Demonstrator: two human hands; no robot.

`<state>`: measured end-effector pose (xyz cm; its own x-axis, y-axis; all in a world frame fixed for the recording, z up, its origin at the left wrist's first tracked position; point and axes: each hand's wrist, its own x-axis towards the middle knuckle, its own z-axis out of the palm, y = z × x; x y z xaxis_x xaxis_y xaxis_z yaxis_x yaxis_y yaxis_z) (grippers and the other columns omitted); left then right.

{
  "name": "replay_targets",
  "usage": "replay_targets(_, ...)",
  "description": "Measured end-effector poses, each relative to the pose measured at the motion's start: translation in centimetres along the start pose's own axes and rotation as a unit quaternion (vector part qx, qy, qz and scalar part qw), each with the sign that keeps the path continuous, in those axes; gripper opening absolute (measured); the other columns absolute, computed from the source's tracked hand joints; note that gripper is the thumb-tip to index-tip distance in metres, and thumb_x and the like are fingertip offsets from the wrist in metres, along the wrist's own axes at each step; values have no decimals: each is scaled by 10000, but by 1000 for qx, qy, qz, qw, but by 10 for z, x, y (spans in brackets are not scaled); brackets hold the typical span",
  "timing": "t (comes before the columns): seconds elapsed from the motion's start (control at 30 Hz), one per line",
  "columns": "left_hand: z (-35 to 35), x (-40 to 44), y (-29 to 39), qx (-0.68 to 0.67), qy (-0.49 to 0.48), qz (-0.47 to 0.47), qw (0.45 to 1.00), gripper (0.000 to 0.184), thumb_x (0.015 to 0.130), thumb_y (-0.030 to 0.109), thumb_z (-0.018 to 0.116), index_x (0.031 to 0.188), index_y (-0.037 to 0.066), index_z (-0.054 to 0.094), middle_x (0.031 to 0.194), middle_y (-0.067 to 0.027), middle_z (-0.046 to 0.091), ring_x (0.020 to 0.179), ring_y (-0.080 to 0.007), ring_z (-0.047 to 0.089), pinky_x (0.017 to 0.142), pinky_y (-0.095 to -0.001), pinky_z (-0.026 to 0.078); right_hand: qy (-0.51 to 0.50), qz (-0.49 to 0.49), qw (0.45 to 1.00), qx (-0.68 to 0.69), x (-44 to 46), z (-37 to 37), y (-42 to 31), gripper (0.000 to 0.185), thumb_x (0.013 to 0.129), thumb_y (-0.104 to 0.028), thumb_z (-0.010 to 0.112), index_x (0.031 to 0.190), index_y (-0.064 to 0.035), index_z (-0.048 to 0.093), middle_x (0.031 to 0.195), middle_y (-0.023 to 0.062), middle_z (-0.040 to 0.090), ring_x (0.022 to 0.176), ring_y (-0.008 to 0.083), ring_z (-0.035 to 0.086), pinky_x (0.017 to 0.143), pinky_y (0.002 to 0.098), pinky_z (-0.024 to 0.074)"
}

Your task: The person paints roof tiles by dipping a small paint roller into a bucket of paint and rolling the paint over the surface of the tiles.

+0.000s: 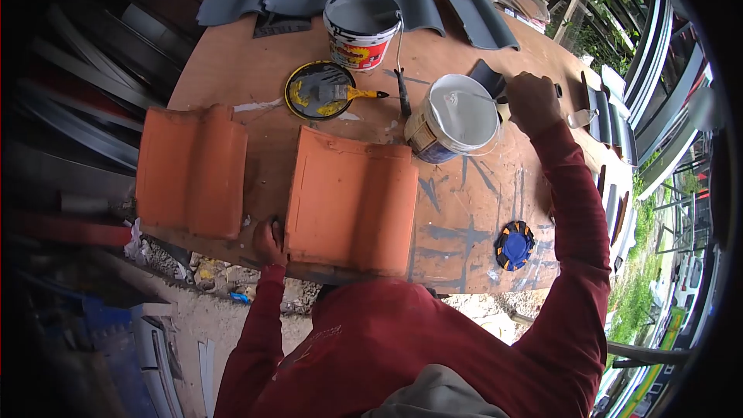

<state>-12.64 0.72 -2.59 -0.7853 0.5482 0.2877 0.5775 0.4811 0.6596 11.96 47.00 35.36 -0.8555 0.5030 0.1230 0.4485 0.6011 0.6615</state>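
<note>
The worktable (267, 139) carries the tiles and bucket. The front orange tile (352, 201) lies near its 6 o'clock edge. The second orange tile (192, 174) lies apart, at 9 o'clock from the first. The white bucket (433, 135) stands at the front tile's 2 o'clock. Left hand (269, 244): front tile's 8 o'clock corner; finger state cannot be determined. Right hand (534, 101): bucket's 3 o'clock, fingers clamped around a dark handle (558, 90).

Place: open-air workshop | paint buckets (428, 136) | roof tiles (329, 197) | long strips (87, 70) | grass (642, 234)
</note>
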Motion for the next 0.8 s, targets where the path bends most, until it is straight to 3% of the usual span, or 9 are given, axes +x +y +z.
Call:
replay_targets(0.07,4,0,-3,-16,18,31,999,270,1044,226,536,1128,7,670,1001,-216,665,955,-426,644,837,-500,511,80,-17,994,74,-27,-1,17,118,841,-108,656,889,-112,763,873,82,710,858,254,724,680,406,554)
replay_targets(0.2,7,-2,-7,24,11,2,1000,255,1027,214,554,1144,15,663,1011,-215,662,958,-425,643,833,-509,511,56,-5,992,117,-65,5,-13,204,849,-65,628,1016,-115,734,939,94,686,873,265,714,698,420,569)
replay_targets(0.4,-1,-6,-8,9,-8,10,1000,268,1022,194,556,1190,11,658,1067,-220,672,1010,-424,639,872,-500,518,74,184,946,257,-147,43,-16,398,928,-36,650,1320,-97,673,1207,144,726,969,302,719,831,403,562)
replay_targets(0.47,3,-8,-14,-26,34,-3,999,290,1032,190,560,1235,6,651,1142,-215,680,1078,-413,646,932,-476,519,159,190,890,383,-179,82,-14,403,974,-51,620,1376,-31,636,1240,152,724,980,250,718,885,364,545)
replay_targets(0.5,5,-7,-15,-25,33,-4,999,290,1032,190,560,1235,6,651,1142,-215,680,1078,-413,646,932,-476,519,88,252,827,494,-189,53,-27,396,1005,-55,586,1392,26,612,1223,144,727,952,187,693,889,331,538)
replay_targets(0.57,9,-7,-14,-301,155,-212,917,304,1039,192,572,1266,2,643,1197,-213,680,1149,-401,641,984,-466,508,66,297,777,552,-208,29,-55,402,1006,-56,587,1399,22,607,1210,139,726,926,173,674,871,318,536)
replay_targets(0.67,-10,-2,0,-302,120,-197,925,320,1045,209,579,1287,6,637,1261,-210,660,1206,-393,625,1024,-469,490,19,284,679,677,-228,2,-94,432,1003,-47,582,1432,-1,584,1169,124,714,866,134,614,816,286,522)
replay_targets(0.73,-22,1,3,-170,78,-122,975,315,1040,200,580,1287,14,639,1287,-211,646,1215,-395,618,1025,-472,489,-71,189,771,603,-227,-25,-114,468,972,-1,594,1439,-10,570,1077,112,691,869,192,655,782,335,526)
replay_targets(0.8,-28,-3,-1,-37,25,-43,998,310,1035,191,580,1287,21,642,1314,-212,631,1223,-397,611,1025,-475,489,-71,111,793,595,-219,-30,-143,456,960,-12,609,1415,-45,596,1065,147,686,872,287,685,774,380,531)
